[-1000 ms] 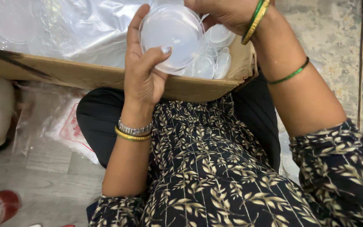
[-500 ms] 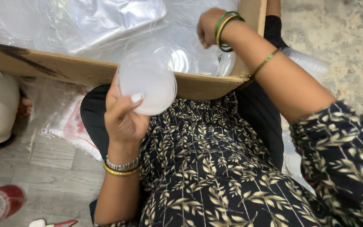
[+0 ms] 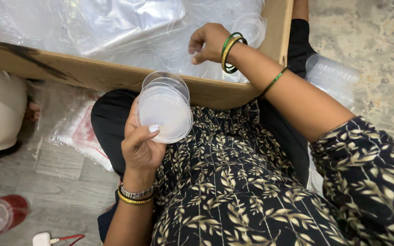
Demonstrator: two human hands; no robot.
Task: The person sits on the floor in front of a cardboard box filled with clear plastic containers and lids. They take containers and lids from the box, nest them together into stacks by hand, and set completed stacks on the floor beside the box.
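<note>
Clear plastic lid (image 3: 165, 113), round and shallow, held up just in front of the cardboard box (image 3: 92, 75), over the person's lap. It looks like more than one lid nested together; a second rim shows behind the first, but the count cannot be told.

Left hand (image 3: 141, 148) grips it from below, thumb across the near face, fingers (image 3: 135, 119) curled round the far edge. Closed on the lid, firm.

Right hand (image 3: 208, 43) is inside the box, reaching among loose clear lids and plastic wrapping. Fingers bent inward, loosely curled; whether they pinch anything I cannot tell, since everything there is see-through and glares.

To do this well, as I judge it: keep the held lid pinched by its rim so the face stays clean, hold it level, and pick one piece only from the box, since thin clear pieces cling together.

Around the box: a stack of clear cups (image 3: 331, 79) to its right on the floor, a red-tinted container (image 3: 1, 216) well below and left of it, a white plug with a red wire (image 3: 46, 238) near that. A crumpled plastic bag (image 3: 76, 132) lies under the box's near left wall.

Hard to read: the box's contents blur into one shine; its far side is cut off; a pale shape at the left edge is only part seen.
</note>
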